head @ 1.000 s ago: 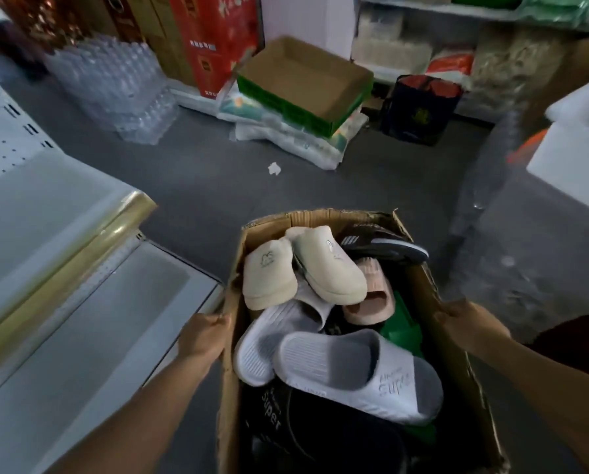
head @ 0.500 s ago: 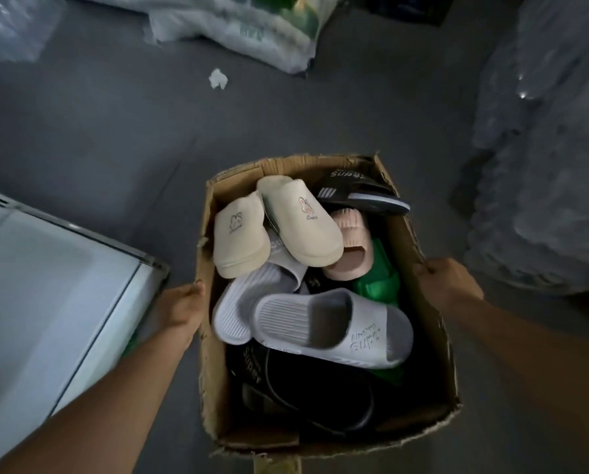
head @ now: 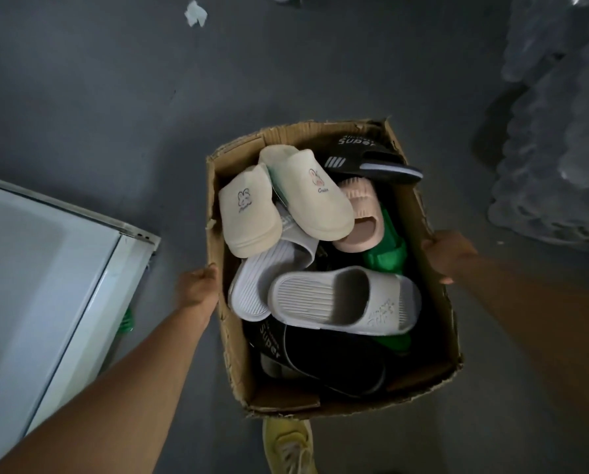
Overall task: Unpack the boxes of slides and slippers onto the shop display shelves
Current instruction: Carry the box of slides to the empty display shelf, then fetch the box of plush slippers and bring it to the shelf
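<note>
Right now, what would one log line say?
left hand grips box left wall | right hand grips right wall | slippers inside | shelf bare

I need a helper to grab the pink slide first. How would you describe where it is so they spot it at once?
Look in the torn cardboard box held at both sides. Toward its far right, the pink slide lies partly under a cream slipper, below a black striped slide. It is the only pink shoe, with a ridged, puffy strap.

The floor (head: pixel 98 97) is dark grey and the light is dim. A white shelf unit (head: pixel 40 268) stands at the left. Shrink-wrapped packs of clear bottles (head: pixel 553 148) are stacked at the right. A small white paper scrap (head: pixel 195 13) lies on the floor.
</note>
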`<state>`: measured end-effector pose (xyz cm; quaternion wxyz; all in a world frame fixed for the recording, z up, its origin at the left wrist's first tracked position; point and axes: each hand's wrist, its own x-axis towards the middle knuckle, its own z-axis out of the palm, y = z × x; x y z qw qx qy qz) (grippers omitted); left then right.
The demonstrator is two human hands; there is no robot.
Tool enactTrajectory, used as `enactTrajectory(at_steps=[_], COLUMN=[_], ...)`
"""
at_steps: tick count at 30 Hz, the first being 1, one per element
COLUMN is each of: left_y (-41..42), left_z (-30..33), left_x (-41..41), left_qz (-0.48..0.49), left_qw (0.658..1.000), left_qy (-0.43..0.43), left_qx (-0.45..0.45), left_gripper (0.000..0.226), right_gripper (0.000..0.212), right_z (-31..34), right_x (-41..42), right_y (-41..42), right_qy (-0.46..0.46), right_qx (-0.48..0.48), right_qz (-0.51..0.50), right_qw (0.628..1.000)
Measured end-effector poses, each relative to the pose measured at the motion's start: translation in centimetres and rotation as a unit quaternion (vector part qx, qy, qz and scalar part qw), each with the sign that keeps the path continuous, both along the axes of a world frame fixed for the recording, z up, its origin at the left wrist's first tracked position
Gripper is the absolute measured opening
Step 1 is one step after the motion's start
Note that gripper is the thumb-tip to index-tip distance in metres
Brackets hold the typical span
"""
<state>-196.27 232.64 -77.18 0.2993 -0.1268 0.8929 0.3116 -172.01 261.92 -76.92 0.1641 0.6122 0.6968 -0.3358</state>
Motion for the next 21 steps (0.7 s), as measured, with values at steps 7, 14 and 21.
enactTrajectory(at_steps=[7, 14, 21], left_y=[-0.2, -1.2, -5.7], left_z=[6.1, 18.5, 32.6], left_x=[3.2, 7.5, 11.8], left_qz=[0.072, 0.235, 0.285], left_qw=[0.996, 0.936, 0.893], left_qy=[-0.037, -0.151, -0.087], left_qx=[0.042, 0.214, 0.337], left_gripper=[0.026, 0.035, 0.027], right_gripper=[0.051, 0.011, 0.036], right_z=[4.3, 14.7, 31.4], right_x=[0.3, 0.2, -0.4], right_y=[-3.7, -10.1, -15.9], right_qy=[0.015, 0.235, 0.360], right_qx=[0.014, -0.055, -0.190], right_qz=[-0.050, -0.157, -0.165], right_qw=[0.999, 0.958, 0.898])
